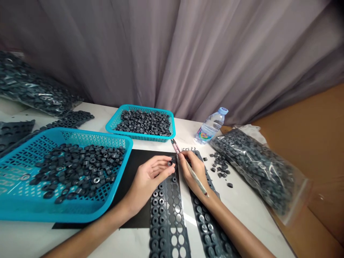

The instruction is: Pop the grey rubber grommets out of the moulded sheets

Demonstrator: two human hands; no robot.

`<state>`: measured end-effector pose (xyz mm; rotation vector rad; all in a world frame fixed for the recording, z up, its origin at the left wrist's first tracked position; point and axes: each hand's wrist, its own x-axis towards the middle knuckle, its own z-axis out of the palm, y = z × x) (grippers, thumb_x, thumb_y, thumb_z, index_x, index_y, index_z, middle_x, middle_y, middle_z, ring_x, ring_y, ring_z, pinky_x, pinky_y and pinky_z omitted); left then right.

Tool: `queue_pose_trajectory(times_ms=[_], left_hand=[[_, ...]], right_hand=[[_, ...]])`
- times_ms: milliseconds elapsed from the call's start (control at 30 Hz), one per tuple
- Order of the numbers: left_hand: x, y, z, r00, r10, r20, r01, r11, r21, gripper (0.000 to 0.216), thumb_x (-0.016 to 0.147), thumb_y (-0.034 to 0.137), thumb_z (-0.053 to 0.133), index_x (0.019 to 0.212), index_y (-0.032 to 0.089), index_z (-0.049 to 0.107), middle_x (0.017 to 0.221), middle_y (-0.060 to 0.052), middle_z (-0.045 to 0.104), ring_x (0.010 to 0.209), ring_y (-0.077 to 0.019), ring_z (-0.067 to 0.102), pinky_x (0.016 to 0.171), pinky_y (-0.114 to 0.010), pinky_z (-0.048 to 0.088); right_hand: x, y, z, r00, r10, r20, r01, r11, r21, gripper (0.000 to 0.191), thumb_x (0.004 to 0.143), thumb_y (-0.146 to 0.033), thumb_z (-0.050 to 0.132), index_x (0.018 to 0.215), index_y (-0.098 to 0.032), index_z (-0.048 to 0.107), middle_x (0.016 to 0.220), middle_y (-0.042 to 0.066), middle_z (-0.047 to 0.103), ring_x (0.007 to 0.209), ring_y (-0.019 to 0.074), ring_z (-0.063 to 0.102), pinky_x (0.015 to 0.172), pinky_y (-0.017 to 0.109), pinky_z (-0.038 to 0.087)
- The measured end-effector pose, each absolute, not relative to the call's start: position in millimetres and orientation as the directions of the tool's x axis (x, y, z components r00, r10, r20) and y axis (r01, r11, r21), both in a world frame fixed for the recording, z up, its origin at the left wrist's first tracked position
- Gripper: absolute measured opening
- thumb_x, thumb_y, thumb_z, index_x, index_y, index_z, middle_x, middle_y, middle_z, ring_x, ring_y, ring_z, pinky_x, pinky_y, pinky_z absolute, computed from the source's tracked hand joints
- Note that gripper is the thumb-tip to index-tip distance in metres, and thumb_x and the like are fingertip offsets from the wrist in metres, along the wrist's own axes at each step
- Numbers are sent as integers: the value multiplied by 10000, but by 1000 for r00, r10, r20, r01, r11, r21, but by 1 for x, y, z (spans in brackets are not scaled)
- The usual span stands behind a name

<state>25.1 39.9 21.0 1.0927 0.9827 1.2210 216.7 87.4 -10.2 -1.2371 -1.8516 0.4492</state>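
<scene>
My left hand (150, 179) rests on the top end of a dark perforated rubber strip (168, 218) and pinches a small dark ring (170, 163) between its fingertips. My right hand (192, 170) is closed around a slim pen-like tool (188, 166) whose tip points up past the ring. A second strip (208, 229) with rings still in its holes lies under my right forearm. Both strips lie partly on a black mat (134, 168).
A large blue basket (16, 200) of loose rings stands at left, a smaller blue basket (113, 123) behind. A water bottle (211, 126), scattered rings (219, 166) and a clear bag of rings (258, 172) lie right. More bags (32, 89) and strips (72, 118) sit far left.
</scene>
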Motion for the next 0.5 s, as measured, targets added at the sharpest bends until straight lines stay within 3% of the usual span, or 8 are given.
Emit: queue_pose_trajectory(times_ms=[500], left_hand=[[29, 21, 22, 136, 990, 43, -225, -12, 974, 235, 869, 297, 787, 1069, 185, 736, 973, -72, 806, 835, -203, 789, 839, -321, 667]], right_hand=[[217, 93, -14, -279, 873, 399, 572, 485, -661, 144, 1058, -297, 505, 1018, -213, 615, 945, 69, 699, 862, 219, 675, 796, 320, 515]])
